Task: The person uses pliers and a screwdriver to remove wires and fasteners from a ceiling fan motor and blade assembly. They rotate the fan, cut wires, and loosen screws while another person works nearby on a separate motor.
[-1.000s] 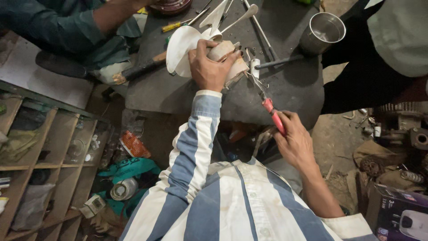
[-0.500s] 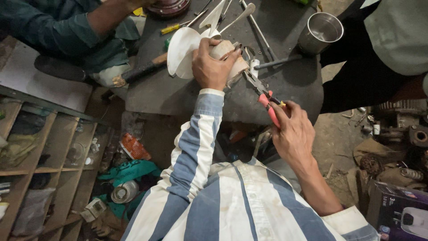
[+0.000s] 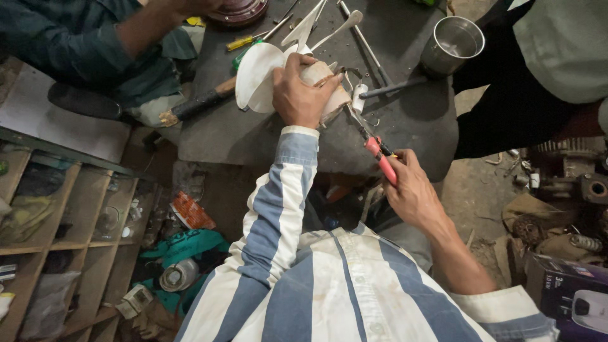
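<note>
The right hand [image 3: 415,193] has drawn back slightly, clenching red-handled pliers [image 3: 373,147] whose tip works at the fan hub [image 3: 326,88] clasped by the left hand [image 3: 303,92] near the workbench [image 3: 253,136] front edge, work seemingly unfinished.

White fan [image 3: 256,79] lay on dark bench, hub gripped from above; red-handled pliers [image 3: 373,147] angled, tips at hub.

Steel cup [image 3: 452,44] stands on the workbench [image 3: 405,126], right of the fan [image 3: 266,79].
</note>
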